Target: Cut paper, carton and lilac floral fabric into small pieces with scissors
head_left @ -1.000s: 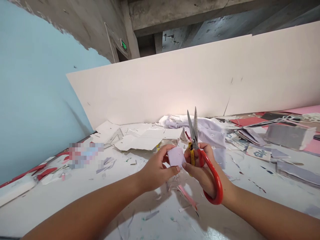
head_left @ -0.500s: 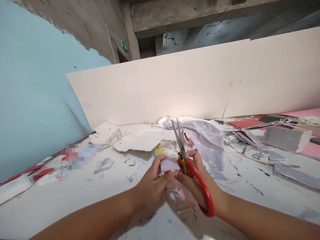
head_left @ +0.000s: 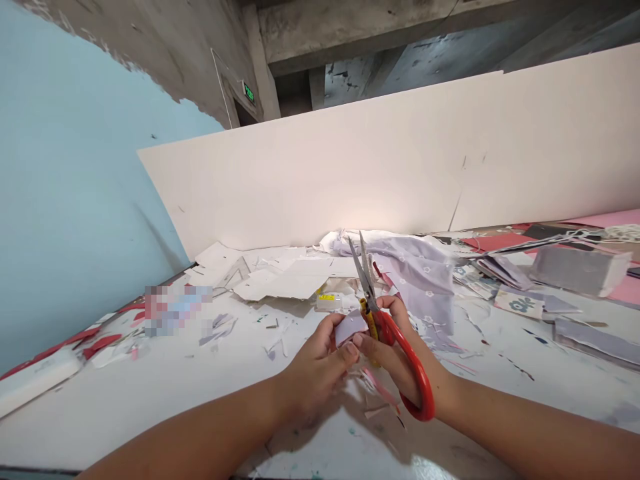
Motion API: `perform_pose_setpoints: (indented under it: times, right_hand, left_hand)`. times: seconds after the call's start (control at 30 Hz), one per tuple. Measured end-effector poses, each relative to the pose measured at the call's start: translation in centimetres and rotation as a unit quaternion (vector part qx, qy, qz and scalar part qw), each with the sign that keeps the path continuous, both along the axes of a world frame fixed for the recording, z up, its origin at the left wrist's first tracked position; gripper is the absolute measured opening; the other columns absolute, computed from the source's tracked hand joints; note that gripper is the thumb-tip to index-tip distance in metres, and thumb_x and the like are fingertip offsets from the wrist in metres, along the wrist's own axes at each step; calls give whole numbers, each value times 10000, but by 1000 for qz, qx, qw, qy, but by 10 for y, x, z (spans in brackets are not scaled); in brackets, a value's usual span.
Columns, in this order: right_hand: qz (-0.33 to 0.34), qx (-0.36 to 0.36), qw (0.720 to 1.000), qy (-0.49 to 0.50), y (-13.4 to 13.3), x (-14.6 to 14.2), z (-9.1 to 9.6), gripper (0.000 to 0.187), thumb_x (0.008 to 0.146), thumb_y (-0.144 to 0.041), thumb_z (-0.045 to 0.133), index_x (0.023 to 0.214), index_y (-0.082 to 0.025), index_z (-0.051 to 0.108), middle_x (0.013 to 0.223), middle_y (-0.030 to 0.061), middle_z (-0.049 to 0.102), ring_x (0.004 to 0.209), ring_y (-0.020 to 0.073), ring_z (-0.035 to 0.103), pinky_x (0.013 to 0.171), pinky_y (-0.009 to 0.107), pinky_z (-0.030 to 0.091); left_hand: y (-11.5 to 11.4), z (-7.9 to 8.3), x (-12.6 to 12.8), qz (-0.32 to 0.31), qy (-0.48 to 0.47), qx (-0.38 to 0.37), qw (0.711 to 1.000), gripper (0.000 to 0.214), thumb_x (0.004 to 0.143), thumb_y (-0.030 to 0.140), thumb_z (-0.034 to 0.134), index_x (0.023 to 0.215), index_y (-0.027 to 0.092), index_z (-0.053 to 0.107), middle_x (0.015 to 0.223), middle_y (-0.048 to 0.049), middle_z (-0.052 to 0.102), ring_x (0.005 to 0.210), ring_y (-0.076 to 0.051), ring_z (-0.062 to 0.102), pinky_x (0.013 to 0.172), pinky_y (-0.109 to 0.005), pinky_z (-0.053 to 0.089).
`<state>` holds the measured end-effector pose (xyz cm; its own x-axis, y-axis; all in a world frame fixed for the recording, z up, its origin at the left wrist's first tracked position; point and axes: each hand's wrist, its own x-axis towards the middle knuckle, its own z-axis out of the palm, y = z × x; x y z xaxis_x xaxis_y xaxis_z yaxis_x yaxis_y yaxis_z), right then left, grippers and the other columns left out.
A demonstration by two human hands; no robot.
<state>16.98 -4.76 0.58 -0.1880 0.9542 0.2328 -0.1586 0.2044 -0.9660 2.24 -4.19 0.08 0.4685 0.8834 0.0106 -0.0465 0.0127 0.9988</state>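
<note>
My left hand [head_left: 315,367] pinches a small lilac piece of paper or fabric [head_left: 350,327] between thumb and fingers. My right hand [head_left: 395,353] grips a pair of red-handled scissors [head_left: 411,360], with the steel blades [head_left: 365,272] pointing up and away, slightly parted. The two hands nearly touch, and the lilac piece sits just left of the blades' base. A yellow strip [head_left: 369,320] with markings lies along the scissors by my right fingers, partly hidden by them.
A crumpled lilac floral fabric [head_left: 417,280] lies behind my hands, with white card sheets [head_left: 280,280] to its left. A grey block [head_left: 577,270] and pink and red sheets [head_left: 495,243] lie at the right. Scraps litter the white table [head_left: 150,413], which a tall pale board [head_left: 320,160] backs.
The lilac piece looks narrower and less square than a second ago. The scissors have tilted left, and both hands have shifted slightly lower and closer together.
</note>
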Motion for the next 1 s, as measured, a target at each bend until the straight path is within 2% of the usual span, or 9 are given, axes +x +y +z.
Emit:
perform_pose_setpoints:
  times: [0.1,0.23,0.43,0.63,0.73,0.83,0.93,1.0]
  right_hand:
    - [-9,10,1000,-10,1,0,-2,384,723,-297,601,860,-259,244,636,-98,457,577,110,512,533,239,422]
    - [-9,15,1000,-20,1,-2,-2,361,729,-231,559,861,-265,225,617,-108,491,562,101,499,555,234,416]
    - [13,12,999,-37,1,-6,-3,367,739,-267,547,855,-269,199,635,-93,511,570,126,518,579,274,418]
    - [19,13,999,-31,-1,-6,-2,362,751,-295,555,862,-266,211,618,-94,493,583,124,510,572,258,408]
    - [0,14,1000,-28,-2,-6,0,357,739,-317,568,856,-263,235,621,-99,468,556,112,498,544,241,401]
    - [-17,21,999,-45,-2,-5,-1,351,741,-322,574,869,-259,253,640,-99,447,519,92,458,529,234,388]
    - [-18,17,998,-53,0,-5,-4,358,746,-323,576,877,-261,249,636,-102,430,508,84,415,513,225,372]
    - [-18,17,998,-54,1,-6,-7,363,745,-334,572,882,-266,243,646,-100,429,510,84,401,492,217,364]
  left_hand:
    - [0,1,0,4,-2,8,1000,541,739,451,604,1176,200,406,912,-51,552,775,-136,523,677,-254,389]
    - [2,1,-3,19,11,-4,1000,548,736,432,607,1184,196,397,860,-31,547,710,-112,500,642,-243,381]
    - [2,-1,-8,25,26,-27,999,512,788,415,536,1235,251,347,880,-22,530,685,-101,491,613,-231,373]
    - [3,-6,-9,26,33,0,999,587,788,480,517,1286,245,312,883,-39,540,717,-125,515,625,-248,396]
    - [3,-6,-10,16,44,41,998,529,807,476,495,1264,237,380,921,-60,569,821,-159,545,703,-279,420]
    - [5,-7,-11,19,64,86,994,520,819,469,479,1275,227,411,1108,-109,560,1037,-223,513,845,-334,408]
    - [9,-9,-13,54,111,143,982,550,824,467,468,1306,208,409,1332,-125,422,1233,-261,363,1003,-386,298]
    - [10,-10,-14,71,139,176,972,549,828,472,456,1302,199,425,1388,-115,359,1288,-257,288,1060,-390,219]
